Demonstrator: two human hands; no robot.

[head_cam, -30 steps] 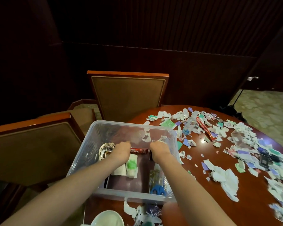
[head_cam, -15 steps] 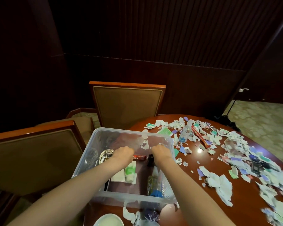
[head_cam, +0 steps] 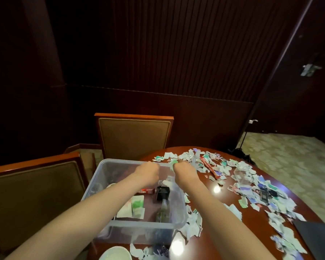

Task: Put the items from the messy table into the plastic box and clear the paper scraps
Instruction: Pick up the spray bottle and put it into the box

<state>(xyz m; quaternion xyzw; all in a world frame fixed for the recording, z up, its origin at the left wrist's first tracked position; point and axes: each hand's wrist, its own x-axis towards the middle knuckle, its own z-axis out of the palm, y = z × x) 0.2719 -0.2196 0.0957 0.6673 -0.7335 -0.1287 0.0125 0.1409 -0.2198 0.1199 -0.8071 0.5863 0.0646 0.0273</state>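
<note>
The clear plastic box (head_cam: 101, 186) stands at the table's left edge. Inside lie a red sachet (head_cam: 146, 191), a black charger (head_cam: 162, 192), green-and-white sachets (head_cam: 134, 206) and a bottle (head_cam: 162, 212). My left hand (head_cam: 148, 171) and my right hand (head_cam: 184, 170) are over the box's far rim, backs up and fingers curled away from the camera. What the fingers hold is hidden. A green scrap (head_cam: 174, 162) lies just beyond my right hand. Torn paper scraps (head_cam: 251, 188) cover the table's right side.
Among the scraps lie a red stick packet (head_cam: 208, 167), a clear container (head_cam: 242, 175) and a black device (head_cam: 266, 194). A dark flat item (head_cam: 319, 239) sits at the near right, a white bowl (head_cam: 114, 253) near the front. Two chairs (head_cam: 133, 136) stand left and behind.
Both hands have moved from the middle of the box up to its far rim. The camera has tilted up, showing more wall.
</note>
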